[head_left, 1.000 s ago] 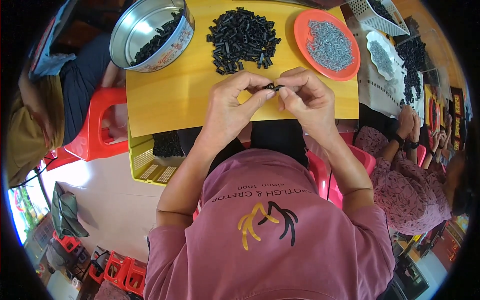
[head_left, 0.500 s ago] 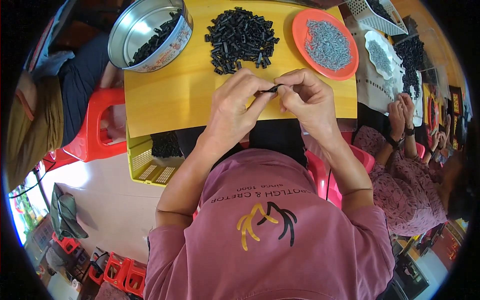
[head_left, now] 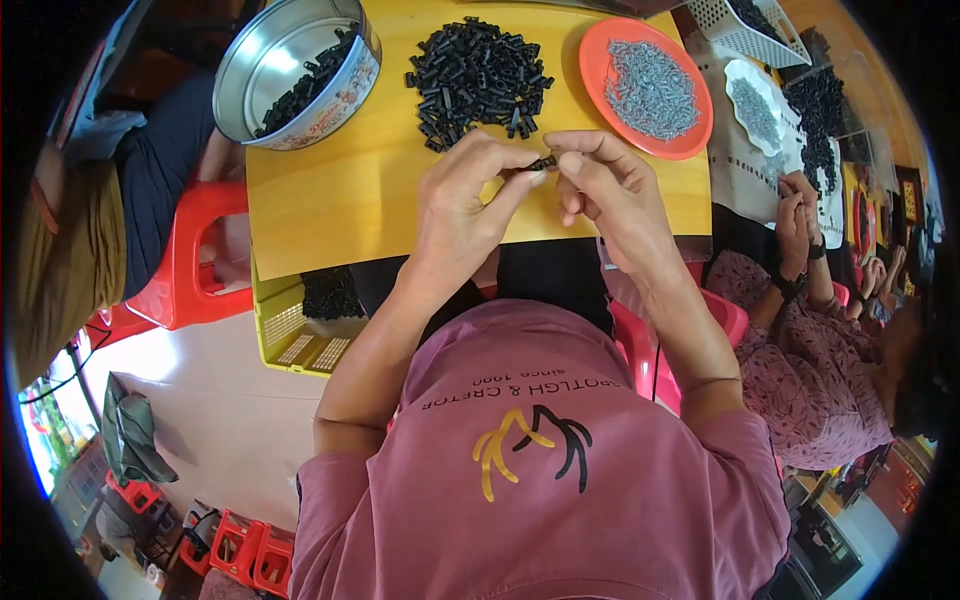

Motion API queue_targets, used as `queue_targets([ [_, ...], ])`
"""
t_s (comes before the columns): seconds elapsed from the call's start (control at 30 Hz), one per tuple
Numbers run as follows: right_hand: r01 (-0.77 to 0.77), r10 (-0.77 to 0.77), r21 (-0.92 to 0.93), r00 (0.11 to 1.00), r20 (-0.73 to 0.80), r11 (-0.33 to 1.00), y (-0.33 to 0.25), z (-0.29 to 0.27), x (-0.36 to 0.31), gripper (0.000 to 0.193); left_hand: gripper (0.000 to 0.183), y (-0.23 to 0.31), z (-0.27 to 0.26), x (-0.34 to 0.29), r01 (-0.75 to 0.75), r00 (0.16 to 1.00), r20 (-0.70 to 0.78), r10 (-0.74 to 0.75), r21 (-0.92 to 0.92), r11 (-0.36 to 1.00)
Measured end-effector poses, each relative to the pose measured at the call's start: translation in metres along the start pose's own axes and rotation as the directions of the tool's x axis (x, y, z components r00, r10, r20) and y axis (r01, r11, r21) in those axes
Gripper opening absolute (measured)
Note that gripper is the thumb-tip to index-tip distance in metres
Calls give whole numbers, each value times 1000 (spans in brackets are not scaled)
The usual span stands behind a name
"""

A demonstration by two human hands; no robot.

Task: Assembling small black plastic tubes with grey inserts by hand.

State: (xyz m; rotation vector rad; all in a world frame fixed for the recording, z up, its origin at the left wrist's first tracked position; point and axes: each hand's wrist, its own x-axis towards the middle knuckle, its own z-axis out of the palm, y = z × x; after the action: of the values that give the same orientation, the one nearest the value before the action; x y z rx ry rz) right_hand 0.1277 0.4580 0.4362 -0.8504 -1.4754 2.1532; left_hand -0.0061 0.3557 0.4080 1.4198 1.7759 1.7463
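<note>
The left hand (head_left: pixel 455 205) is clamped by thumb and forefinger on a small, narrow black plastic part (head_left: pixel 541 164), held between the 2 hands above the yellow tabletop (head_left: pixel 335 210). The right hand (head_left: pixel 622 200) has its thumb and forefinger at the free end of the part; whether they press on it or stand just off it, I cannot tell, and its other fingers curl loosely below. For fine work like this, the left pinch seems best kept firm but not crushing, toward the part's left end, so that the right fingertips have a clear end to work on. Keeping the wrists level and the 2 sets of tips close together should stop the part twisting, and staying over the tabletop means a dropped bit would land within reach. Just beyond the left fingertips lies a loose pile of black plastic parts (head_left: pixel 478 80); ahead and right of the right hand is a round orange-red plate (head_left: pixel 592 72) of small silvery pieces (head_left: pixel 652 90), too tiny to identify. Farther off, ahead and left of the left hand, a round silver metal tin with a printed outer wall (head_left: pixel 345 103) holds more black parts (head_left: pixel 308 88).
</note>
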Motion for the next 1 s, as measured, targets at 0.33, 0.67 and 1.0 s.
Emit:
queue_targets([
  [0.33,-336,261,239,918,299,911,7,-12,-2,34,17,7,1,2,-116,993,-27,116,-9,993],
  [0.67,-369,214,377,894,393,849,15,-13,-5,29,18,16,0,-2,-144,989,26,146,-61,988],
  [1.0,-387,204,507,903,379,770,35,17,-27,20,19,31,-16,-31,-94,994,48,97,-70,993],
])
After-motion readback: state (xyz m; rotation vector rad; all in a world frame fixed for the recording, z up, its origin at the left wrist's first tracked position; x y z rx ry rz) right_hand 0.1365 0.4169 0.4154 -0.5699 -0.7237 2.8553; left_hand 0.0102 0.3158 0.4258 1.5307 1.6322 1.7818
